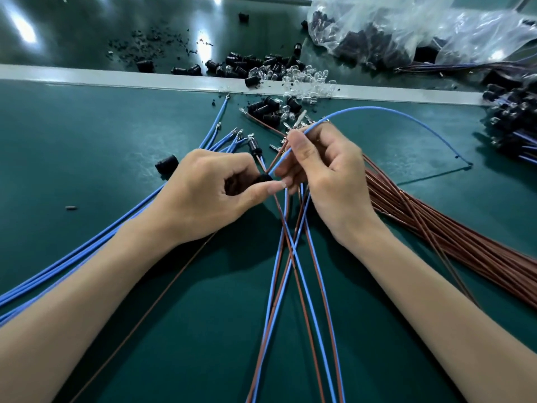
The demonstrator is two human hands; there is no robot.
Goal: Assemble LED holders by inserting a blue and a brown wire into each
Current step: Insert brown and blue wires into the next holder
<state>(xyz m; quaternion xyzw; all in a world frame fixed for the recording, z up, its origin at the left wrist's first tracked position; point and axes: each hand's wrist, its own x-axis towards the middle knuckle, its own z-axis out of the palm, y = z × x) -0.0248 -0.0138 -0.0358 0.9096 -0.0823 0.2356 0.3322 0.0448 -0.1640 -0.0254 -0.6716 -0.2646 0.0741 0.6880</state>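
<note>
Left of frame: a fan of loose blue wires (pixel 87 245) lies on the green table (pixel 87 126), terminal ends pointing toward the upper middle. One spare black holder (pixel 166 164) lies just beside the left hand.

Left hand (pixel 203 193), centre-left: fingers curled, thumb and forefinger pinching a black LED holder (pixel 263 179), its opening turned toward the right hand.

Right hand (pixel 322 173), centre-right: thumb and forefinger pinch a single blue wire (pixel 377 112) near its lower end. The tip sits at the holder's mouth, and the rest arcs up and over to the right. Several blue and brown wires cross below both hands. Cannot tell whether a brown one is already seated in this holder.

Step in hand, as judged: feeding the blue terminal in. Best done with the pinch close to the tip so the wire does not buckle. Line it up straight with the cavity and brace the holder firmly. Push until it seats, then give a light tug to check.

Right of frame: the brown wire bundle (pixel 436 228) lies on the table. Finished-looking assemblies (pixel 511 123) sit at the right edge, and a plastic bag (pixel 406 24) of parts lies upper right.
</note>
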